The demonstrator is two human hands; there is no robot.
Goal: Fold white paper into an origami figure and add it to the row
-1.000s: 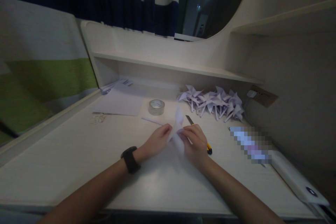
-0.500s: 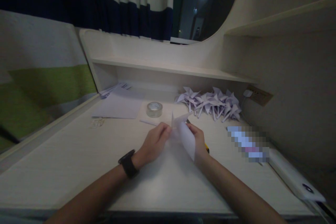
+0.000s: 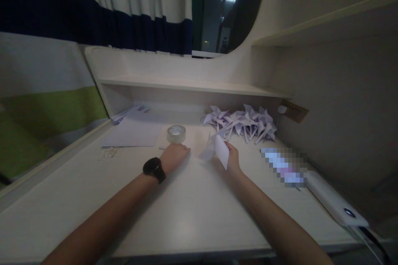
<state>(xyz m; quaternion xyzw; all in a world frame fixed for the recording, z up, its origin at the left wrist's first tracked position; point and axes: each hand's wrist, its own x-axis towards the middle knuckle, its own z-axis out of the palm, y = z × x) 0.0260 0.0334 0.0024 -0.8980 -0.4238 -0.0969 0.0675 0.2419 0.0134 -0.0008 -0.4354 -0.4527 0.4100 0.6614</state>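
My right hand pinches a white paper pinwheel, whose curved blades stand up from the fingers; part of it is blurred. My left hand, wearing a black watch on the wrist, is down at the desk in front of the tape roll. Its fingers are drawn together over a thin white paper stick. Only the stick's left end shows; the rest is hidden under the hand. The clear tape roll lies just beyond the left hand, not held.
Several finished paper pinwheels lie heaped at the back right. White paper sheets are stacked at the back left, near a small crumpled scrap. A blurred-out phone and a white power strip line the right side. A shelf overhangs the back.
My left hand has left the pinwheel and moved left and down onto the paper stick. The right hand keeps the pinwheel, now turned slightly. The view has shifted a little.
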